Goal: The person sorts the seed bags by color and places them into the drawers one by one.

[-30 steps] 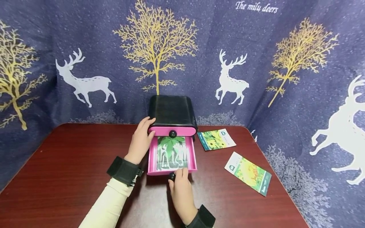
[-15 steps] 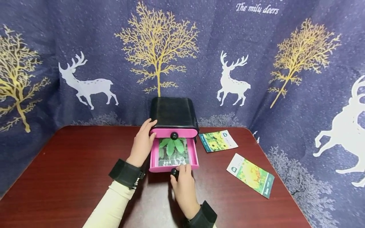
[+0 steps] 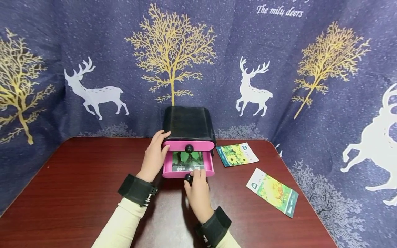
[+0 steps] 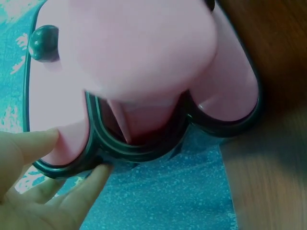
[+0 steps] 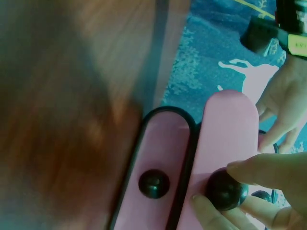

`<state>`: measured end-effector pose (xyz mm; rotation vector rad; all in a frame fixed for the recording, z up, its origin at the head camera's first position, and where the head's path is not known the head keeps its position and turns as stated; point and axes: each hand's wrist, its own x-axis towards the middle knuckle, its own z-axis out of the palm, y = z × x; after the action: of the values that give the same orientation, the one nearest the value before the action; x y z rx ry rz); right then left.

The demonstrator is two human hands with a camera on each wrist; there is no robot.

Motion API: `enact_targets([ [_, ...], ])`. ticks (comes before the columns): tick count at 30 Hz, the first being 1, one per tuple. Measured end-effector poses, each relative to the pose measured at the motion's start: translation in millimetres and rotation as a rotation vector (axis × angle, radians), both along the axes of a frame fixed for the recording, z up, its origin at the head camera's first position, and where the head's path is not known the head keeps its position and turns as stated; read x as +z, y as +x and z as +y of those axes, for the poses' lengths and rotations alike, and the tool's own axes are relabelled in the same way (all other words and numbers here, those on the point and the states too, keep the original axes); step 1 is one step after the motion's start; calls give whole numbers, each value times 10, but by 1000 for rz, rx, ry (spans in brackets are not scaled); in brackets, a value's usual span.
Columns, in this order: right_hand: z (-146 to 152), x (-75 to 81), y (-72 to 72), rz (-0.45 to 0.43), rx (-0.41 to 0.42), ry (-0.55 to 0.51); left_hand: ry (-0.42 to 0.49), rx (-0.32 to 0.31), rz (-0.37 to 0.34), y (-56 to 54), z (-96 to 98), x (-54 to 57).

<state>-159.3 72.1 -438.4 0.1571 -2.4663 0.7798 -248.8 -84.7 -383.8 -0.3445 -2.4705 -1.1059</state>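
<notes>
plainly, the left hand (image 3: 152, 155) grips the near left corner of the black cabinet (image 3: 188, 121) on the table (image 3: 80, 186), its thumb on the pink top drawer (image 3: 176, 145), while the right hand (image 3: 199, 198) pinches the black knob (image 3: 187, 178) of the pink middle drawer (image 3: 172, 175) jutting out below, a leaf-printed packet (image 3: 188, 160) lying inside.

Wide strip of tabletop (image 3: 77, 193) L of the left hand (image 3: 154, 153), OK for a pass. That hand grips the cabinet's (image 3: 189, 122) L front corner; right hand (image 3: 198, 198) pinches the knob (image 3: 188, 178) & blocks the ctr. front. Part-open drawer (image 3: 173, 174) juts below the top drawer (image 3: 175, 145), leaving a shallow opening from above. R: one packet (image 3: 237, 154) just beside the cabinet, passable gap, then 2nd packet (image 3: 274, 193). Cloth (image 3: 226, 86) walls off the back.
</notes>
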Motion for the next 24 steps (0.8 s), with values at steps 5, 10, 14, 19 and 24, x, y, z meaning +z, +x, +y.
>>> enact_targets([
  [5, -4, 25, -93, -31, -7, -11, -4, 19, -20, 8, 19, -20],
  [10, -17, 62, -184, -57, 6, -19, -9, 39, 0, 10, 29, -17],
  [14, -33, 57, -269, -56, 10, -3, -16, 51, 11, 16, 28, -16],
  [19, -45, 52, -372, -74, 20, -24, -22, 62, 28, 31, 27, -3],
  [24, -29, 44, -443, -101, 19, -72, -23, 65, 15, 32, 56, 6],
])
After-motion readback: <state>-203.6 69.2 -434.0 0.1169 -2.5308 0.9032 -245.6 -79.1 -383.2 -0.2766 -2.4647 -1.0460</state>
